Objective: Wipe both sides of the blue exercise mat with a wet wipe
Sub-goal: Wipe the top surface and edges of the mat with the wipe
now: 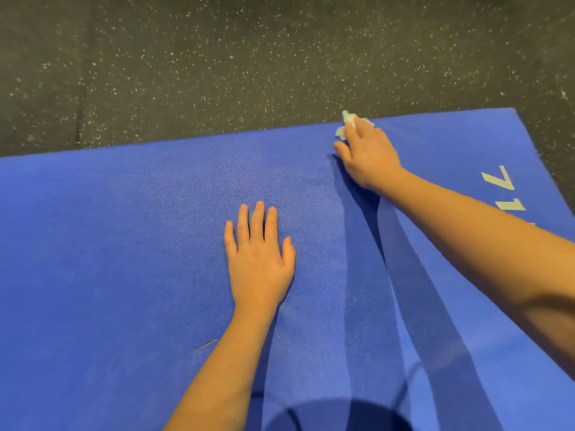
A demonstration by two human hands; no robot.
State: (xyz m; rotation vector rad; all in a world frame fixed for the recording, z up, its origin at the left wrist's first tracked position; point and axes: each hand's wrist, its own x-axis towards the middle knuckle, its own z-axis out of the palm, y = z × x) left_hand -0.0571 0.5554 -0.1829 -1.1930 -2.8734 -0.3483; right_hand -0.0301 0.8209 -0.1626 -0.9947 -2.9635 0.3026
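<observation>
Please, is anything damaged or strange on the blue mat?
One small thing: a short pale scratch or thread lies on the mat beside the left forearm. I cannot tell which. Otherwise nothing stands out.

One head-worn wide-angle view, aimed forward and down.
The camera looks from close above the blue exercise mat (124,244), which fills the lower frame; the speckled floor (217,57) lies beyond at top. The left hand (259,259) sits mid-frame, the right hand (368,154) farther out, toward the mat's far edge.
</observation>
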